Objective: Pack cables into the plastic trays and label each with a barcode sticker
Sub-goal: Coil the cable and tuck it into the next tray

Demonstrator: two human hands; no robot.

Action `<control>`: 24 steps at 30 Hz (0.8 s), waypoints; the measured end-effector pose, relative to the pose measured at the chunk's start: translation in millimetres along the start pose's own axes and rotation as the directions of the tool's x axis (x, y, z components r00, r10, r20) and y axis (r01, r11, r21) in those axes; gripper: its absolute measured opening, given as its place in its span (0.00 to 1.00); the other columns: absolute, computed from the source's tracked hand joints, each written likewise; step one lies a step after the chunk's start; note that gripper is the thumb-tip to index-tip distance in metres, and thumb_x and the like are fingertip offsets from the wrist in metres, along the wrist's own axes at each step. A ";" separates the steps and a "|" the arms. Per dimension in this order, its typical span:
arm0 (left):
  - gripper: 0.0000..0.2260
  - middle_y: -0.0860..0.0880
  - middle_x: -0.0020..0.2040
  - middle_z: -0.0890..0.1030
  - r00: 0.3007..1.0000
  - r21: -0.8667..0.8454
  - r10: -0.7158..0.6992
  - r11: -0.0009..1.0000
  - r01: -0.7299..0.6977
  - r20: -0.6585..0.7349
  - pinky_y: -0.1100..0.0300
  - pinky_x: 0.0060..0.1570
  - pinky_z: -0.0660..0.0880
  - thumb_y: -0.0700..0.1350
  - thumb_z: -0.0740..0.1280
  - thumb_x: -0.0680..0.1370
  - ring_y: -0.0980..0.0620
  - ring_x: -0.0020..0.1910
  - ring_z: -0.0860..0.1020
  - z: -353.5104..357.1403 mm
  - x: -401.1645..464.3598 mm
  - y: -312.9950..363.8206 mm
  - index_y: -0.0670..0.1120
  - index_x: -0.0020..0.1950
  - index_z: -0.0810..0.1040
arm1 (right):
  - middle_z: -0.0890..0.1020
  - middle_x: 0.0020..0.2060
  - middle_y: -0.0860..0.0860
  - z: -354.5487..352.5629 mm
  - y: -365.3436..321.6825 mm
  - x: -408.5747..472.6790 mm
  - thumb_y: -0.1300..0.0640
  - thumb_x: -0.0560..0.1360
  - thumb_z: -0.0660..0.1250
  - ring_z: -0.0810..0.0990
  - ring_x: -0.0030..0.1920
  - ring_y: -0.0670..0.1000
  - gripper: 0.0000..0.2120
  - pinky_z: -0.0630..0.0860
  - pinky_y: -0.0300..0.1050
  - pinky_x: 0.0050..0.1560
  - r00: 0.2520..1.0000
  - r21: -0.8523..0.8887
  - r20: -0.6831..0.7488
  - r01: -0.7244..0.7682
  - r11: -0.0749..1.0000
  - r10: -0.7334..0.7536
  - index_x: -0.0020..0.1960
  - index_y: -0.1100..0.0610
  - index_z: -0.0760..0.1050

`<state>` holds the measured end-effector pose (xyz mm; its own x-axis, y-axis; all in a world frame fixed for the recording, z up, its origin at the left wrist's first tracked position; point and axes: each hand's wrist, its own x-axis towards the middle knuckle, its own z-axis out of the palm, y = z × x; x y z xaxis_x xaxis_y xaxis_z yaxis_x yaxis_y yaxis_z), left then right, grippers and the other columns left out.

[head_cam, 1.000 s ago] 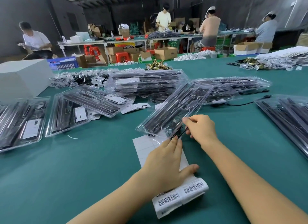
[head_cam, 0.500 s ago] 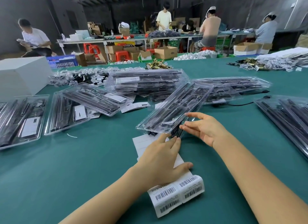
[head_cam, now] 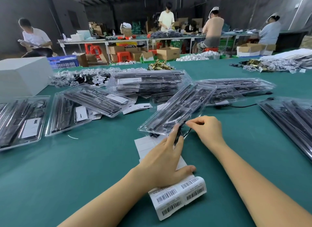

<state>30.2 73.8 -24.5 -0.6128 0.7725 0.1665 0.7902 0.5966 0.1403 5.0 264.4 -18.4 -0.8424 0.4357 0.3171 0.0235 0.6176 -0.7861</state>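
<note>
Left hand (head_cam: 166,160) palm down, fingers extended toward the clear tray (head_cam: 179,110), right hand (head_cam: 206,130) beside it, fingertips pinching a thin black cable (head_cam: 181,128)

A clear plastic tray (head_cam: 179,108) lay slanted on the green table, its long channels filled with black cables, its near end resting on a strip of white barcode stickers (head_cam: 177,195). The strip ran toward the viewer, its near end curling up. A thin black cable (head_cam: 179,131) stuck out at the tray's near edge.
</note>
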 end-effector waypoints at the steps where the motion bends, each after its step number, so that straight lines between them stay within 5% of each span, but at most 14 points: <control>1: 0.42 0.45 0.78 0.37 0.999 0.018 -0.030 0.999 0.030 0.013 0.55 0.70 0.60 0.70 0.53 0.75 0.45 0.73 0.60 1.6 0.6 0.1 0.42 0.78 0.49 | 0.82 0.34 0.43 0.5 0.6 -0.2 0.52 0.71 0.74 0.79 0.39 0.45 0.04 0.70 0.39 0.42 1.000 -0.008 -0.009 0.008 1.000 -0.008 0.42 0.52 0.85; 6: 0.43 0.47 0.79 0.49 0.995 0.106 -0.090 0.991 0.086 0.034 0.47 0.74 0.46 0.72 0.47 0.74 0.44 0.77 0.44 8.7 5.3 -0.7 0.44 0.78 0.48 | 0.80 0.35 0.46 6.2 3.4 0.1 0.53 0.72 0.72 0.77 0.39 0.47 0.06 0.68 0.40 0.41 0.999 -0.056 -0.036 0.027 0.998 -0.029 0.39 0.54 0.83; 14: 0.42 0.37 0.74 0.30 0.991 0.060 -0.125 0.991 0.122 0.047 0.43 0.74 0.39 0.73 0.50 0.73 0.40 0.74 0.31 9.6 11.0 -1.7 0.46 0.77 0.53 | 0.79 0.37 0.50 8.7 4.2 2.3 0.54 0.72 0.72 0.76 0.40 0.50 0.07 0.70 0.43 0.43 0.999 -0.089 -0.030 0.033 0.995 -0.036 0.37 0.55 0.79; 20: 0.40 0.34 0.77 0.41 0.992 0.086 -0.125 0.989 0.124 0.006 0.46 0.73 0.48 0.74 0.50 0.72 0.40 0.77 0.45 8.5 12.3 -1.5 0.47 0.74 0.59 | 0.76 0.35 0.47 8.2 3.7 2.3 0.55 0.73 0.71 0.75 0.40 0.49 0.07 0.71 0.43 0.43 0.999 -0.088 -0.022 0.032 0.996 -0.034 0.37 0.56 0.79; 24: 0.40 0.34 0.76 0.38 0.991 0.046 -0.125 0.991 0.123 0.039 0.46 0.71 0.49 0.73 0.51 0.72 0.39 0.75 0.50 7.1 11.8 -1.5 0.47 0.74 0.58 | 0.79 0.36 0.50 10.9 1.3 2.8 0.55 0.73 0.71 0.76 0.40 0.51 0.07 0.72 0.44 0.43 0.999 -0.087 -0.041 0.001 0.996 -0.005 0.39 0.58 0.80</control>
<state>21.8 83.5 -29.7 -0.7057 0.7001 0.1093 0.7085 0.6963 0.1145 -3.2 259.3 -24.3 -0.8200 0.4591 0.3419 0.0693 0.6725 -0.7368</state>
